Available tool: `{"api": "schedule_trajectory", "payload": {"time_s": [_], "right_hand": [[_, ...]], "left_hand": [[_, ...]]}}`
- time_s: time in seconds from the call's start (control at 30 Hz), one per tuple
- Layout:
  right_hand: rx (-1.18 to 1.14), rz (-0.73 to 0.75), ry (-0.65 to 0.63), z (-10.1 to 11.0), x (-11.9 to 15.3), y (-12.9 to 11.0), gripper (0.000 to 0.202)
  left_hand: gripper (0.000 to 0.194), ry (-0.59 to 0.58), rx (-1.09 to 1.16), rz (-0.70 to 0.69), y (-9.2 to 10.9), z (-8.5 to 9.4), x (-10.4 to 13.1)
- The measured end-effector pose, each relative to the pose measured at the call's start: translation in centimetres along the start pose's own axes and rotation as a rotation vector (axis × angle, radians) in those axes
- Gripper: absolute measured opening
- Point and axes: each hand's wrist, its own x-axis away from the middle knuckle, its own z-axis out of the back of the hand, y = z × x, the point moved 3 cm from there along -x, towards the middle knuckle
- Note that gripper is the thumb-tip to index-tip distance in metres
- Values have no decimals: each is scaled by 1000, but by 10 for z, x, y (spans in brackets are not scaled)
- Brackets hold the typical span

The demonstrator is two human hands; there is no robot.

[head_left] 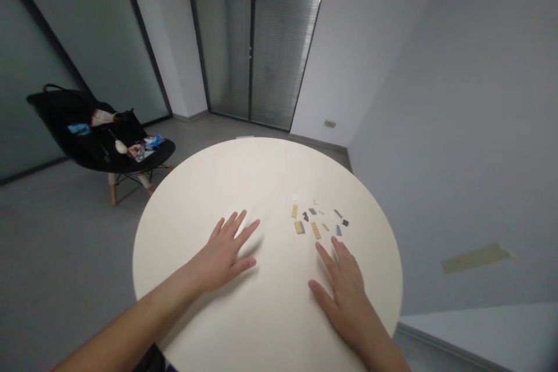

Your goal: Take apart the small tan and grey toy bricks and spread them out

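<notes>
My left hand hovers just over or rests lightly on the left part of the round white table, fingers spread and nothing in them. On the right side, my right hand is also open, its fingertips just short of a group of small flat pieces that look like toy bricks. Among these are a tan piece, a tan and grey piece, another tan piece, a grey wedge-shaped piece and a dark piece. Several smaller grey and whitish bits lie between them.
A black chair with a bag and colourful packets on it stands at the left beyond the table. Glass doors are at the back. A white wall with a strip of tape rises at the right.
</notes>
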Motion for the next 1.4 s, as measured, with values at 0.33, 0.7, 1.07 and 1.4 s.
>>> {"api": "schedule_trajectory", "payload": {"time_s": [0.33,0.7,1.07,1.4], "right_hand": [[105,-2,-69,-15,8,-7,65],[132,-23,-188,-15,4,-9,62],[129,-13,-229,-18,3,-10,62],[113,-28,-238,-18,3,-10,63]], "left_hand": [[73,-99,-90,-19,-1,-17,21],[74,-133,-83,-36,-2,-22,21],[73,-154,-89,-21,0,-19,20],[73,-143,-76,-29,1,-19,20]]}}
